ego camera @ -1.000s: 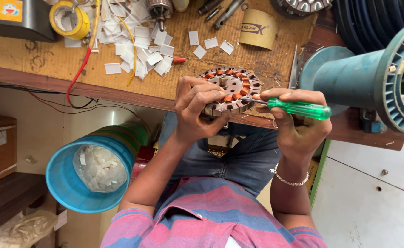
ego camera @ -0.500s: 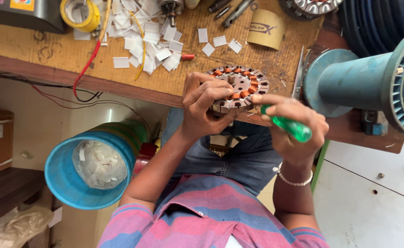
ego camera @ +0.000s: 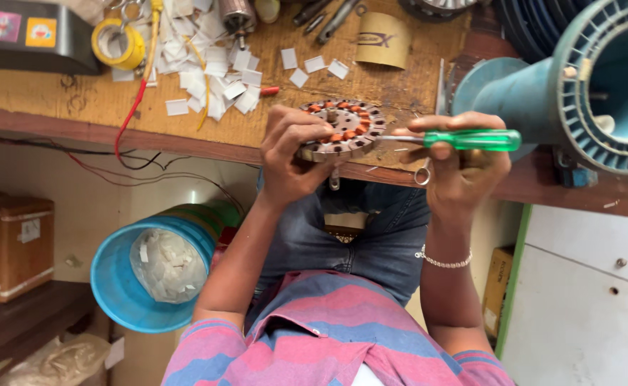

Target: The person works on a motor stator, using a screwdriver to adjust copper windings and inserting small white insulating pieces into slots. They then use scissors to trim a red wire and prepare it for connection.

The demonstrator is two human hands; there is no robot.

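Blue plastic marks the far left, where a bucket [ego camera: 153, 275] stands on the floor under the bench with white scraps heaped inside. Above it a roll of yellow tape [ego camera: 117, 43] sits on the wooden workbench [ego camera: 57, 96], a red wire [ego camera: 130, 118] runs down over the bench's front edge, and small white paper slips [ego camera: 210, 78] lie scattered just to the right of that. Next comes the left hand [ego camera: 292, 154], its fingers curled tightly around the near rim of a round motor stator [ego camera: 342, 129] with copper windings in its slots; the stator rests at the front edge of the bench, lying roughly flat with its face turned up. To the right, the right hand [ego camera: 464, 175] has its fingers closed around the green handle of a screwdriver [ego camera: 464, 139], with the index finger laid along the top. The screwdriver's long axis runs nearly level from right to left, the handle sticking out to the right and the thin metal shaft pointing left, its tip reaching the stator's right side. A beaded bracelet [ego camera: 442, 261] circles the right wrist. Behind the stator lies a tan cardboard ring [ego camera: 382, 39], and at the far right a large teal spool [ego camera: 578, 82] lies on its side on the bench.
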